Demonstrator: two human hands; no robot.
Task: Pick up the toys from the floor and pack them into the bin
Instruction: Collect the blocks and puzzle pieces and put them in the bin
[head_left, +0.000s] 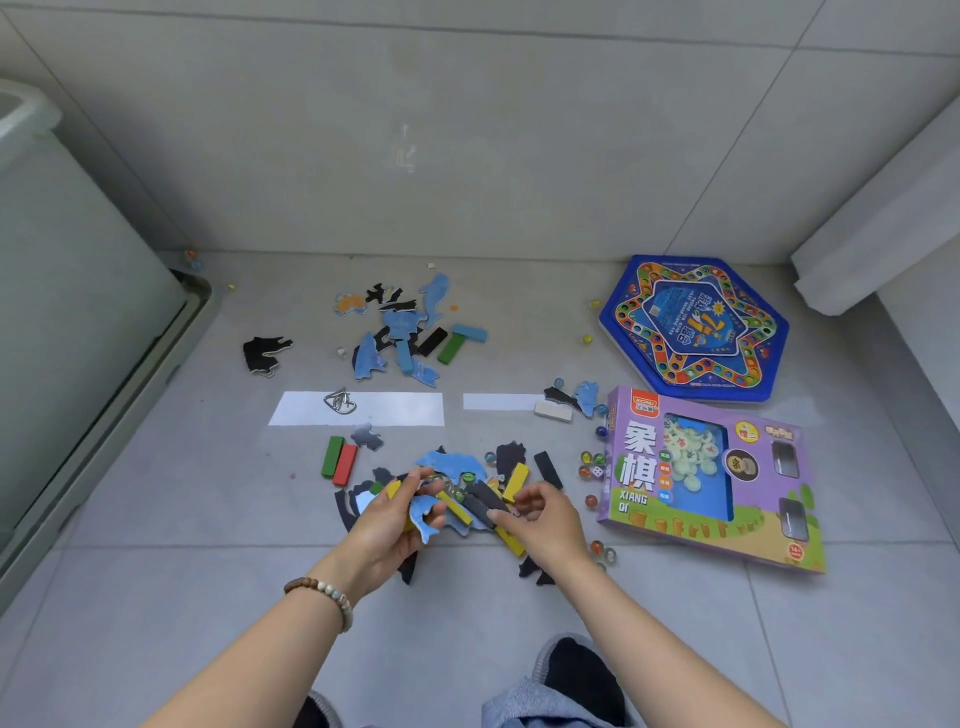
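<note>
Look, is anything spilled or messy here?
Yes. Puzzle pieces and blocks lie scattered over the floor, and marbles sit loose beside the purple box. Nothing looks broken.

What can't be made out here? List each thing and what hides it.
Head view throughout.
Bin: cut off by the left edge, inside unseen.
Pile beneath the left hand, which holds a blue puzzle piece, and the right hand: hidden by them.
Whether the right hand grips the black block: its fingers cover the contact.
Wire object, yellow speck: too small to identify.
</note>
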